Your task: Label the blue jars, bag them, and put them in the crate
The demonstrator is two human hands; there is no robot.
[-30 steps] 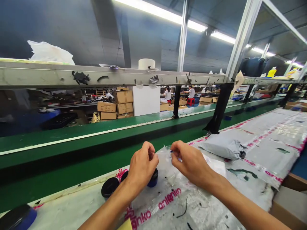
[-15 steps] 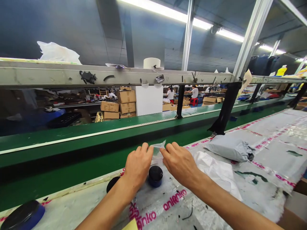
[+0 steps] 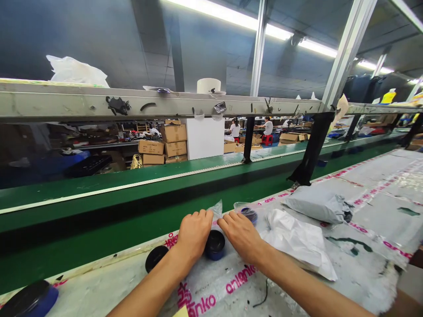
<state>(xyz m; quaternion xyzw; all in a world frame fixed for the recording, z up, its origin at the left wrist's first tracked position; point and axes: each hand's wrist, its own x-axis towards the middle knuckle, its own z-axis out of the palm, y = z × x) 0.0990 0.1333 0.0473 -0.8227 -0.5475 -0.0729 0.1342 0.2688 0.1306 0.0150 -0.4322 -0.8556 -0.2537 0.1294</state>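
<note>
Clear film (image 3: 217, 209), thin, crinkled, mid-frame: pinched by left hand (image 3: 194, 232); right hand (image 3: 240, 233) curled, can't tell if pinching. 1 black-topped blue container (image 3: 215, 245) just below. Vs 0.5 s ago: hands lower, bagged dark piece (image 3: 250, 214) now showing beyond.

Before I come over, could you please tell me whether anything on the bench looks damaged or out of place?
Yes: the white bench covering looks torn at the right, where ragged dark-green patches interrupt its surface. A thin black strand also lies loose on the near side of the right hand, like stray scrap.
</note>
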